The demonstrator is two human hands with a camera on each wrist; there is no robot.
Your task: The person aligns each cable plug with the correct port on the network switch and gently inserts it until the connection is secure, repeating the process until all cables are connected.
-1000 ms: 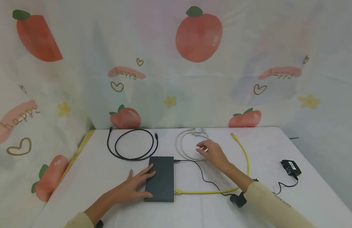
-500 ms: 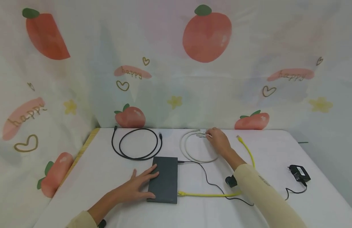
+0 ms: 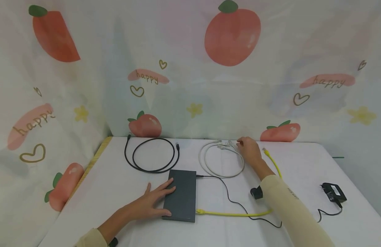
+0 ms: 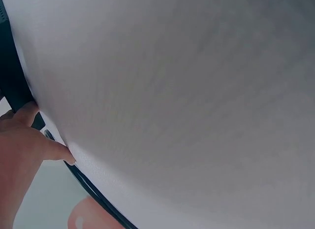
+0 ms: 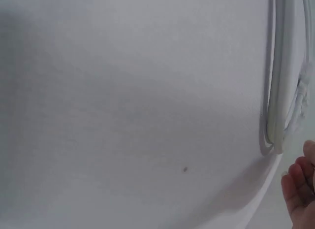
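Note:
My left hand [image 3: 147,206] rests with spread fingers on the left side of a flat dark grey box [image 3: 182,195], possibly a network switch. A yellow network cable [image 3: 227,214] and a thin black power cord [image 3: 226,192] run from the box's right side. My right hand [image 3: 250,151] is at the back of the table, beside the plugs of a coiled white network cable [image 3: 206,164]. In the right wrist view, the fingers [image 5: 295,182] are loosely bent below the white coil [image 5: 279,81], with no cable visible between them. That hand is partly cut off by the frame edge.
A coiled black cable [image 3: 133,161] lies at the back left. On the right sits a black power adapter [image 3: 334,192] with its cord. The yellow cable's other plug [image 3: 266,151] points toward the back edge. A patterned curtain [image 3: 184,68] hangs behind the white table [image 3: 147,233].
My right hand has gone back to the white cable's plugs, then slightly right, beside them. The left hand stays on the box. The head view has shifted a little.

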